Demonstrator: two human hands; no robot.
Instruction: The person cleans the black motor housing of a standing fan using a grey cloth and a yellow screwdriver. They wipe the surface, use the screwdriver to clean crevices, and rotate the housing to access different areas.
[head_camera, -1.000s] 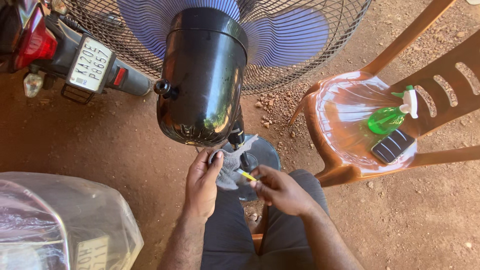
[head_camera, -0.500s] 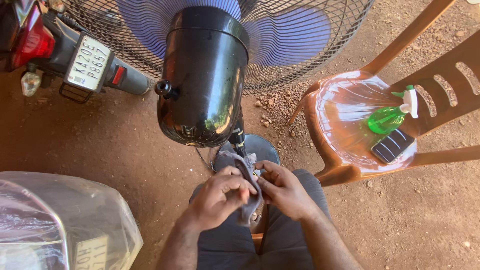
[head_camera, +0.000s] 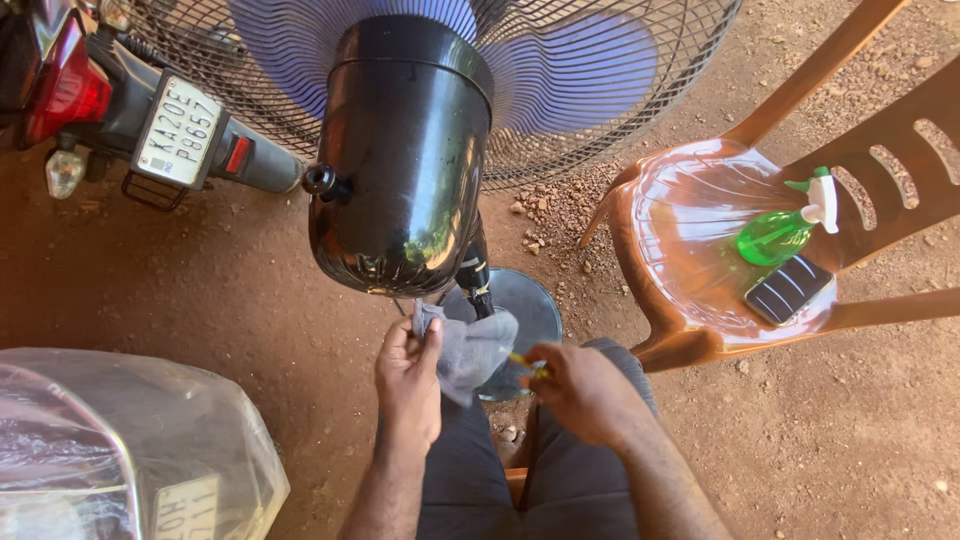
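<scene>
The black motor housing (head_camera: 405, 160) of the fan hangs just above your fingers. Your left hand (head_camera: 408, 375), which was clasped with the right, has lifted away and now pinches the grey cloth (head_camera: 468, 345) taut. Your right hand (head_camera: 580, 390) is closed around a small yellow-handled tool (head_camera: 522, 361) beside it.

Soft, matt grey cloth (head_camera: 470, 350) bunches in my left hand (head_camera: 408, 385). Above it the fan's motor housing (head_camera: 405, 160) gleams glossy black, smooth enough to mirror things. Thin metal wire makes the grille (head_camera: 640, 120); the blades (head_camera: 570, 70) look translucent blue plastic. The chair (head_camera: 700, 240) shines, smooth brown plastic. The ground (head_camera: 850, 430) is rough, dusty dirt.
</scene>
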